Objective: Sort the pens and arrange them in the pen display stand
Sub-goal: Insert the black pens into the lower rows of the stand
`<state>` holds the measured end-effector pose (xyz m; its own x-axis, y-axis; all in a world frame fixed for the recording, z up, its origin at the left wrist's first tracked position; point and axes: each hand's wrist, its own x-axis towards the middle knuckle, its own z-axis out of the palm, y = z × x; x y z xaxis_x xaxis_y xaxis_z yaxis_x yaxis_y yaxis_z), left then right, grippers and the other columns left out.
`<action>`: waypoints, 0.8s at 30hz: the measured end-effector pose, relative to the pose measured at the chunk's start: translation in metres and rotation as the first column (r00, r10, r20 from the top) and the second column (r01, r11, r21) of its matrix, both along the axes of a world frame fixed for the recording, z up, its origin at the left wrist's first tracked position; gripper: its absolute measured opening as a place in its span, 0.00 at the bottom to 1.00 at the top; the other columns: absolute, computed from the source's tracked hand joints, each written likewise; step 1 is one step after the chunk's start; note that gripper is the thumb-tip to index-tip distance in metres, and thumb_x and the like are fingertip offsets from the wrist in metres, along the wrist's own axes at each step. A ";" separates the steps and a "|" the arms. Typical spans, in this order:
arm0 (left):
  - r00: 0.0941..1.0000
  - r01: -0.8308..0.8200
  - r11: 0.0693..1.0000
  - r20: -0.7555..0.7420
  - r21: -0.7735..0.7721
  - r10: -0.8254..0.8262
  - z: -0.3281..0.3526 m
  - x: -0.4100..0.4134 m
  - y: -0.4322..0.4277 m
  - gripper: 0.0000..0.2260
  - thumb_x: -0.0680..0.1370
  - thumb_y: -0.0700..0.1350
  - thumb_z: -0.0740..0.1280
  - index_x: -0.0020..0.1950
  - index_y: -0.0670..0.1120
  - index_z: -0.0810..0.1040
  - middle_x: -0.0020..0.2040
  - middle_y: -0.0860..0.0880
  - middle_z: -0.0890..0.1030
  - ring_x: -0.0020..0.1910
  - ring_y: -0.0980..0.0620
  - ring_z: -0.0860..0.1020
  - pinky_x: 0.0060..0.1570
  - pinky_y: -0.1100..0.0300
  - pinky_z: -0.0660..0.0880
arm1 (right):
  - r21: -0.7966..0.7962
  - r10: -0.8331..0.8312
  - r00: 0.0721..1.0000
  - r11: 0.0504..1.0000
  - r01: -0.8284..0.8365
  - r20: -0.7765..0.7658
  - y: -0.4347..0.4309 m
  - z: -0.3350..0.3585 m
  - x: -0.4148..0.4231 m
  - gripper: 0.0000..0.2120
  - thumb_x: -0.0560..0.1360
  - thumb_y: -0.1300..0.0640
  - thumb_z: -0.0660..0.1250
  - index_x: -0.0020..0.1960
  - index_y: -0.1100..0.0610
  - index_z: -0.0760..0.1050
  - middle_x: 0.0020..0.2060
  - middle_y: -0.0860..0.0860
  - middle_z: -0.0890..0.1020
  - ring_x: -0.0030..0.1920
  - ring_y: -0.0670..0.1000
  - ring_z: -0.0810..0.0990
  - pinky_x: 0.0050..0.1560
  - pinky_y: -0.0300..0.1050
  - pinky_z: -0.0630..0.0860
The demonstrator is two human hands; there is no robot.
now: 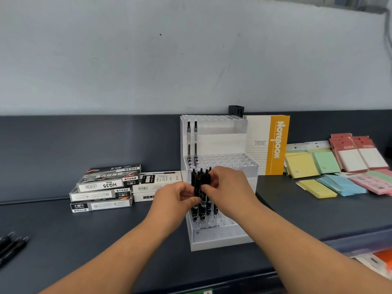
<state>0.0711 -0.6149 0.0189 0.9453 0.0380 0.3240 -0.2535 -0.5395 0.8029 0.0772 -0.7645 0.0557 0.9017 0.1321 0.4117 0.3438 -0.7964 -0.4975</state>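
reaching forward with both bare arms, left forearm (118, 247) rising from the lower left, right forearm (297, 236) from the lower right, converging at the middle. pinching a cluster of black pens (196, 181) with the left hand (175, 196), thumb above, fingers curled beneath. gripping the same cluster from the other side with the right hand (230, 184), knuckles up, fingers curled over the tops, thumb pressed against a barrel. holding both hands level, thumbs nearly meeting.

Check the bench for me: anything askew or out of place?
A few black pens lie loose at the counter's far left edge, away from the display stand. The stacked pen boxes sit skewed, not squared. Nothing looks spilled or damaged.
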 end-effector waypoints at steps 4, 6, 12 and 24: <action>1.000 -0.031 0.999 -0.005 0.036 0.031 -0.002 0.002 0.001 0.09 0.71 0.42 0.76 0.38 0.52 0.77 0.35 0.55 0.82 0.33 0.64 0.78 0.34 0.75 0.70 | -0.038 -0.011 1.000 0.999 0.011 -0.015 0.004 0.000 0.001 0.05 0.73 0.53 0.71 0.46 0.52 0.76 0.41 0.47 0.81 0.43 0.48 0.79 0.43 0.40 0.73; 0.998 -0.060 0.998 -0.002 0.032 0.060 -0.006 0.001 0.002 0.07 0.71 0.43 0.76 0.39 0.51 0.78 0.36 0.55 0.82 0.34 0.62 0.78 0.35 0.73 0.71 | 0.009 -0.023 1.000 1.000 0.024 -0.021 0.004 -0.004 0.001 0.07 0.73 0.51 0.72 0.43 0.50 0.74 0.38 0.45 0.80 0.42 0.46 0.78 0.42 0.39 0.73; 0.998 -0.063 0.996 0.016 0.067 0.062 -0.010 0.000 0.002 0.06 0.73 0.44 0.74 0.42 0.50 0.77 0.38 0.55 0.81 0.37 0.62 0.78 0.36 0.74 0.71 | 0.096 -0.041 0.999 0.995 0.039 0.015 0.005 -0.015 -0.001 0.11 0.72 0.52 0.72 0.39 0.49 0.69 0.35 0.44 0.77 0.38 0.44 0.76 0.38 0.37 0.71; 0.990 -0.137 0.983 0.059 0.125 0.130 -0.017 -0.015 -0.001 0.05 0.75 0.47 0.71 0.45 0.56 0.76 0.39 0.59 0.80 0.39 0.66 0.77 0.41 0.75 0.72 | 0.162 -0.026 0.999 0.987 0.021 0.024 0.000 -0.019 -0.014 0.10 0.72 0.46 0.71 0.44 0.47 0.70 0.39 0.42 0.77 0.41 0.43 0.77 0.43 0.42 0.76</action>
<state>0.0558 -0.6155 0.0023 0.9170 0.1179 0.3811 -0.2104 -0.6687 0.7131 0.0632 -0.7642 0.0371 0.8923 0.0406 0.4496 0.3406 -0.7141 -0.6116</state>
